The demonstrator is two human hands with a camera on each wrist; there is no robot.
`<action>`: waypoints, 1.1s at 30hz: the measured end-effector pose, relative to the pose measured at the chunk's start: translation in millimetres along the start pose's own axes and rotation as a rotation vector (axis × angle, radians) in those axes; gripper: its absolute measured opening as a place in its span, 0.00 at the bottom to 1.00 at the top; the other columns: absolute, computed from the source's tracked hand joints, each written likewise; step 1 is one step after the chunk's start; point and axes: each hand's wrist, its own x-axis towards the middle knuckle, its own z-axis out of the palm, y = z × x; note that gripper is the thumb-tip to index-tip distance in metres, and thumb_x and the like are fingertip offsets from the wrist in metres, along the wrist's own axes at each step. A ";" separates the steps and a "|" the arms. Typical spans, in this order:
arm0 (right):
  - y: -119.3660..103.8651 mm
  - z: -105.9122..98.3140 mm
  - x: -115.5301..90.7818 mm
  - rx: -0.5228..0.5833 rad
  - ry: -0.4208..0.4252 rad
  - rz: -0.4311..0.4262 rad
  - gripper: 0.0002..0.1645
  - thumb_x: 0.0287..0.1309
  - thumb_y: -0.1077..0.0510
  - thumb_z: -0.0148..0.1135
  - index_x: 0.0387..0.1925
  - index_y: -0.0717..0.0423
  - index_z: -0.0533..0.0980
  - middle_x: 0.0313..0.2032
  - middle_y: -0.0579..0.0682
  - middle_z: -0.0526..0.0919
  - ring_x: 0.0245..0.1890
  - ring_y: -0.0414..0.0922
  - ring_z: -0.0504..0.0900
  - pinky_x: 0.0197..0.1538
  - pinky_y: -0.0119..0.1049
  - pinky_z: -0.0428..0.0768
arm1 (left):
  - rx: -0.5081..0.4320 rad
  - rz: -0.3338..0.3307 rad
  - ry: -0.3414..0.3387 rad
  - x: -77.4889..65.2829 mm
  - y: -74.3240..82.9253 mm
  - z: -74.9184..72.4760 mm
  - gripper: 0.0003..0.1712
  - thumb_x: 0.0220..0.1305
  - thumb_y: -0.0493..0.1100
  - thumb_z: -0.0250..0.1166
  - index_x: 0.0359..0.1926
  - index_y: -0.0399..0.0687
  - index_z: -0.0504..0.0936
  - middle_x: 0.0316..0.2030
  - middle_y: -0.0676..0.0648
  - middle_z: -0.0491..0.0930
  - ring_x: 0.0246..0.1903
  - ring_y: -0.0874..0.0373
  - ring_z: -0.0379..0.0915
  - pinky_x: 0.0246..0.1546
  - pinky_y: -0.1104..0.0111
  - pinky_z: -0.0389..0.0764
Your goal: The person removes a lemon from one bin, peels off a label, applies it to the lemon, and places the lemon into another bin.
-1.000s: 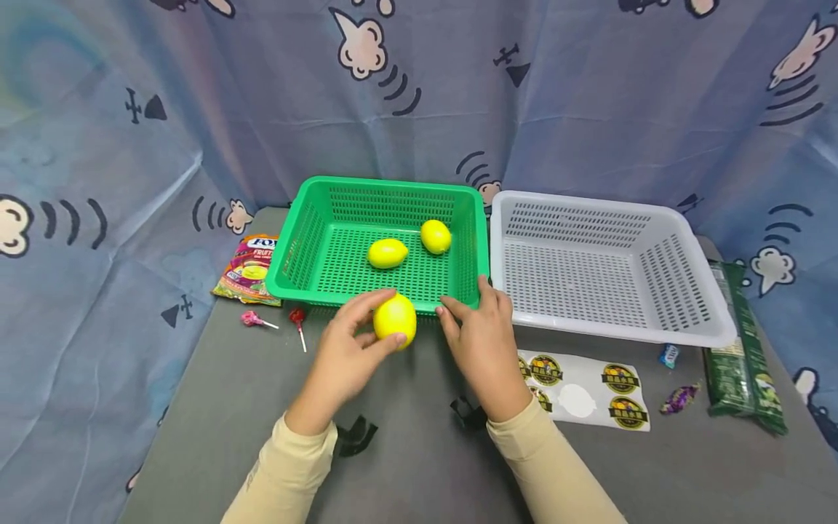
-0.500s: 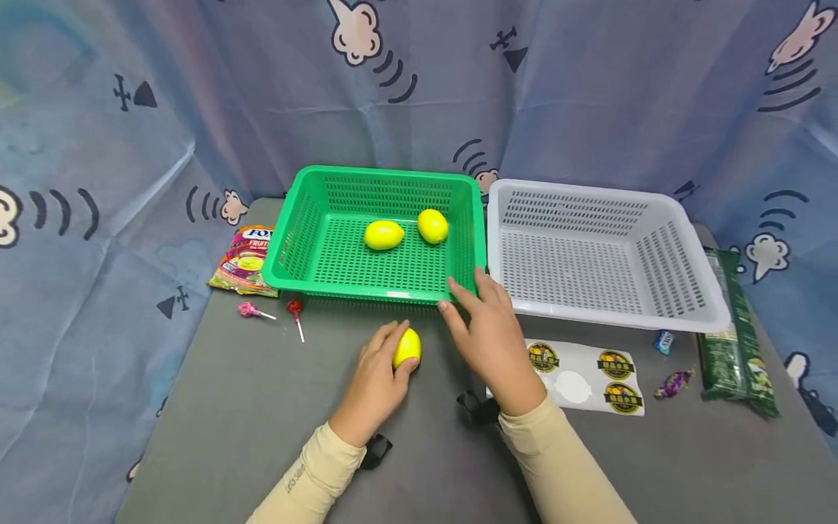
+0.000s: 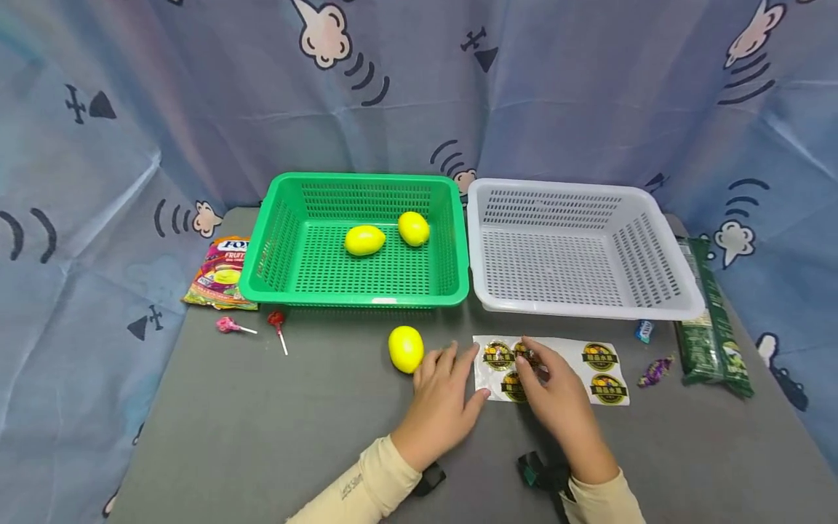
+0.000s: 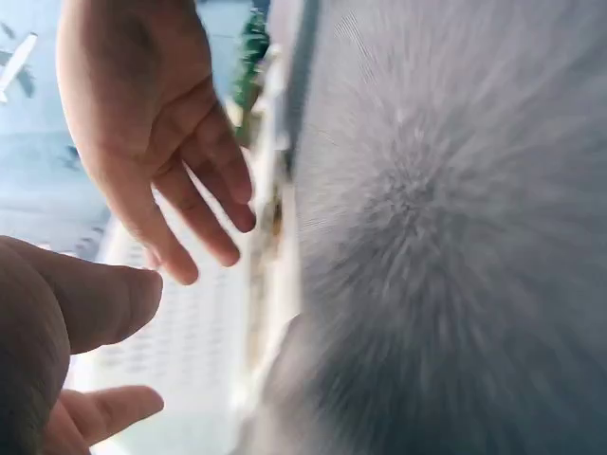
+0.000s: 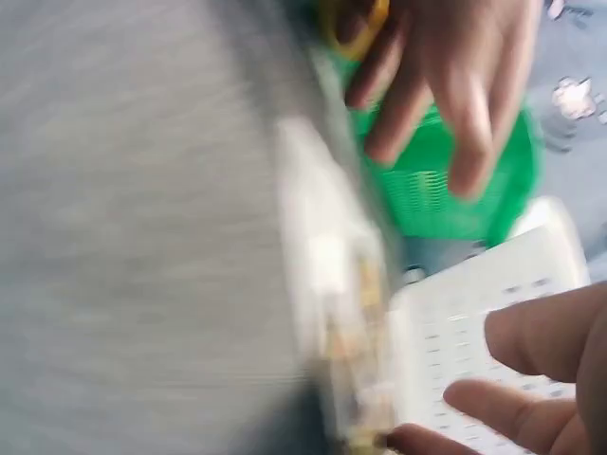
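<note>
A yellow lemon (image 3: 406,349) lies on the grey table in front of the green basket (image 3: 353,299). Just right of it is my left hand (image 3: 440,404), fingers spread and holding nothing, its fingertips close to the left edge of a white sticker sheet (image 3: 568,349). Over the middle of that sheet hovers my right hand (image 3: 556,393), fingers loosely bent, hiding part of the round black-and-gold stickers. In the left wrist view the right hand (image 4: 156,133) shows with its fingers apart and nothing in them. Two more lemons, one of them the left lemon (image 3: 364,240), lie inside the green basket.
A white basket (image 3: 583,309) stands right of the green one. A candy bag (image 3: 219,280) and two lollipops, one a red lollipop (image 3: 277,320), lie at left. At right are a purple wrapped candy (image 3: 656,371), a small blue candy (image 3: 644,331) and a green packet (image 3: 710,335).
The left hand set the lemon down on the table, let go and moved right. The right hand left the green basket's rim and came back over the sticker sheet.
</note>
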 end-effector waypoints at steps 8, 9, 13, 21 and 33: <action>15.3 10.2 7.7 -0.019 0.023 -0.040 0.29 0.79 0.54 0.60 0.73 0.65 0.71 0.65 0.67 0.77 0.55 0.63 0.79 0.54 0.63 0.77 | -0.368 -0.151 -0.002 42.8 5.9 32.2 0.31 0.71 0.42 0.72 0.73 0.48 0.75 0.57 0.40 0.74 0.47 0.55 0.69 0.50 0.65 0.74; 15.7 10.2 8.2 -0.008 0.019 -0.048 0.30 0.79 0.54 0.60 0.73 0.65 0.71 0.65 0.67 0.77 0.56 0.64 0.79 0.56 0.63 0.78 | -0.449 -0.179 0.009 45.7 6.2 34.3 0.31 0.71 0.40 0.72 0.72 0.48 0.76 0.56 0.40 0.74 0.42 0.57 0.70 0.44 0.68 0.75; 14.6 9.6 9.2 0.044 -0.004 -0.063 0.30 0.80 0.54 0.59 0.74 0.66 0.70 0.67 0.67 0.76 0.60 0.64 0.79 0.59 0.62 0.79 | -0.577 -0.242 0.044 50.2 6.1 40.2 0.28 0.70 0.35 0.71 0.69 0.46 0.79 0.58 0.42 0.80 0.34 0.52 0.78 0.37 0.69 0.80; 10.4 7.1 9.7 0.004 0.032 0.081 0.28 0.78 0.46 0.60 0.65 0.63 0.80 0.54 0.61 0.82 0.49 0.56 0.83 0.48 0.50 0.80 | -0.653 -0.236 0.095 45.7 4.2 45.5 0.29 0.68 0.29 0.69 0.69 0.41 0.80 0.64 0.44 0.81 0.64 0.57 0.76 0.62 0.62 0.78; 8.6 -14.4 1.2 0.133 0.090 0.186 0.19 0.73 0.46 0.68 0.46 0.60 0.86 0.36 0.48 0.87 0.37 0.39 0.81 0.38 0.36 0.77 | -0.089 0.093 0.263 10.6 14.8 -20.7 0.32 0.64 0.41 0.77 0.69 0.48 0.81 0.62 0.42 0.78 0.57 0.45 0.76 0.57 0.54 0.79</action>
